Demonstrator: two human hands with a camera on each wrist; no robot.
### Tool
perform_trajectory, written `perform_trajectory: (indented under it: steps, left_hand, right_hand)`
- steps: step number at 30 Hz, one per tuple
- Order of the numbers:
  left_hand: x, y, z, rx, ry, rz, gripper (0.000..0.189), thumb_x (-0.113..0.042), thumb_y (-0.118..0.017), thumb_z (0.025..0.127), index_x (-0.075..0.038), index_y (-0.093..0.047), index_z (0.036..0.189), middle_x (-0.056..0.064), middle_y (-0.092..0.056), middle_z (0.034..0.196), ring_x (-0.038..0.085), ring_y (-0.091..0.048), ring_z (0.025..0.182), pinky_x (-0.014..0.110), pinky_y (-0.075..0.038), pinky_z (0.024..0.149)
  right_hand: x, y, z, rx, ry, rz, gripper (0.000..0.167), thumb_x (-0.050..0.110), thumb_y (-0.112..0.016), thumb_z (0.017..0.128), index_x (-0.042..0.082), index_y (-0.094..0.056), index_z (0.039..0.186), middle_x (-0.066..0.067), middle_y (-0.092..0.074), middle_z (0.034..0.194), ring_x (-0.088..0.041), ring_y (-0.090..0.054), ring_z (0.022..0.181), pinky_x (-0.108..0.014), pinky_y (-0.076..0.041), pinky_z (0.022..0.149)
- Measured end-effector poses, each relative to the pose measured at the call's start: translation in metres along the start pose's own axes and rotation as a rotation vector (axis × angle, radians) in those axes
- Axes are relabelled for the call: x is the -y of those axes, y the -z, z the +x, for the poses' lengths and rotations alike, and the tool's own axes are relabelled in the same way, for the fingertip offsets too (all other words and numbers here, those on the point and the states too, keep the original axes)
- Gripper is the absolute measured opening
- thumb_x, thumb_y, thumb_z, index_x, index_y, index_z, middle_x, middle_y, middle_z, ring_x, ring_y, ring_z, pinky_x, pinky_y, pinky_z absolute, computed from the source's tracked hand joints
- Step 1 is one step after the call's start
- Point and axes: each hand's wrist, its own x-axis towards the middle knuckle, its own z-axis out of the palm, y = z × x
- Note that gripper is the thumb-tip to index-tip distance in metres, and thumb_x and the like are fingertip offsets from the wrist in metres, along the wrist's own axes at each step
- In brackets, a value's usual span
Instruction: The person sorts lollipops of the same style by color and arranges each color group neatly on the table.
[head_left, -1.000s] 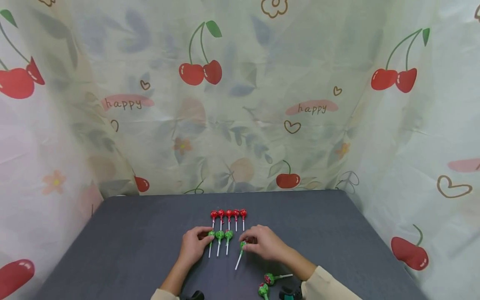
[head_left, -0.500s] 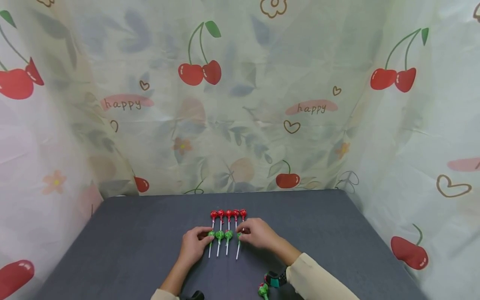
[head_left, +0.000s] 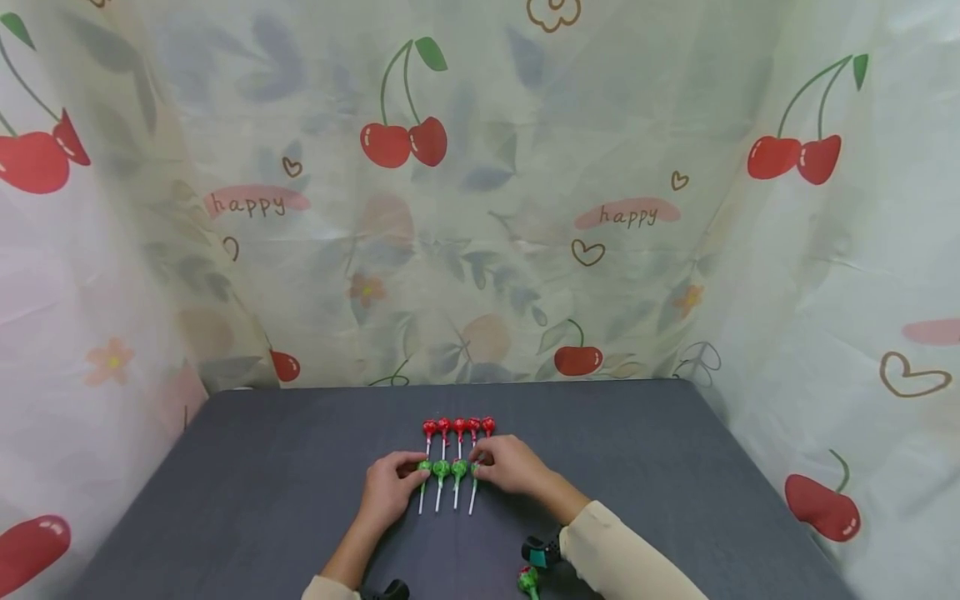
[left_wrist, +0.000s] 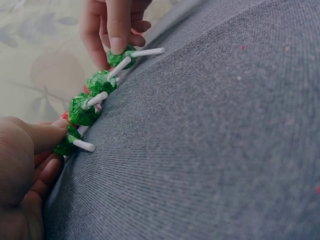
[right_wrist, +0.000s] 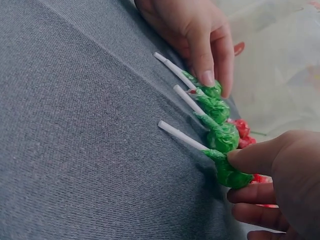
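Observation:
Green-wrapped lollipops lie in a row on the dark table, white sticks toward me. My left hand [head_left: 387, 487] pinches the head of the leftmost green lollipop [left_wrist: 67, 142] between thumb and fingers. At the row's right end, my right hand [head_left: 513, 467] pinches another green lollipop [right_wrist: 230, 175] by its head, its stick pointing toward me. Between the hands lie two more green lollipops [head_left: 442, 469], heads side by side. Just behind, several red lollipops [head_left: 460, 425] form a second row; the right hand partly covers the rightmost one's stick.
Another green lollipop [head_left: 528, 578] lies near the front, beside the right wrist's black and teal wrist camera [head_left: 536, 552]. The dark cloth-covered table [head_left: 262, 500] reaches back to a cherry-printed curtain [head_left: 480, 208], which also hangs along both sides.
My right hand has carried its green lollipop forward and left to the end of the green row and straightened it. The right forearm now covers one front lollipop. The left hand stays put.

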Motion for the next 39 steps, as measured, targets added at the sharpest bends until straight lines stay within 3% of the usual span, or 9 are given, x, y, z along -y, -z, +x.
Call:
perform_trajectory:
  steps: [6,12,23,39]
  left_hand:
    - [0.0000,0.0002,-0.0001,-0.009,-0.018,-0.005,0.021,-0.010,-0.078,0.082,-0.010,-0.076,0.103,0.002,-0.069,0.090,0.013,-0.060,0.078,0.034,-0.048,0.070]
    - [0.0000,0.0001,-0.0010,-0.023,-0.035,-0.018,0.021,-0.008,-0.078,0.081,-0.008,-0.076,0.101,0.003,-0.069,0.089,0.014,-0.062,0.077,0.034,-0.049,0.068]
    - [-0.0015,-0.0009,-0.0009,-0.029,-0.009,-0.012,0.021,-0.008,-0.079,0.080,-0.009,-0.076,0.101,0.002,-0.069,0.088,0.013,-0.061,0.076,0.033,-0.049,0.068]
    - [-0.0024,-0.0006,-0.0008,-0.014,0.011,0.000,0.021,-0.010,-0.078,0.082,-0.010,-0.076,0.103,0.003,-0.069,0.092,0.013,-0.061,0.079,0.035,-0.049,0.070]
  right_hand:
    - [-0.0022,-0.0017,-0.0010,-0.020,-0.031,0.036,0.013,0.022,-0.076,0.084,0.018,-0.070,0.095,0.010,-0.060,0.077,-0.007,-0.055,0.069,-0.030,-0.046,0.065]
    - [-0.0038,-0.0021,-0.0025,-0.049,-0.004,0.057,0.015,0.019,-0.077,0.083,0.016,-0.072,0.097,0.009,-0.061,0.076,-0.008,-0.055,0.070,-0.031,-0.046,0.066]
    - [-0.0048,-0.0049,-0.0031,-0.079,-0.013,0.082,0.016,0.018,-0.076,0.085,0.014,-0.073,0.100,0.009,-0.064,0.080,-0.008,-0.057,0.073,-0.032,-0.047,0.068]
    - [-0.0060,-0.0098,-0.0047,-0.136,-0.084,0.079,0.014,0.024,-0.079,0.082,0.017,-0.068,0.089,0.010,-0.054,0.067,-0.006,-0.049,0.058,-0.027,-0.041,0.056]
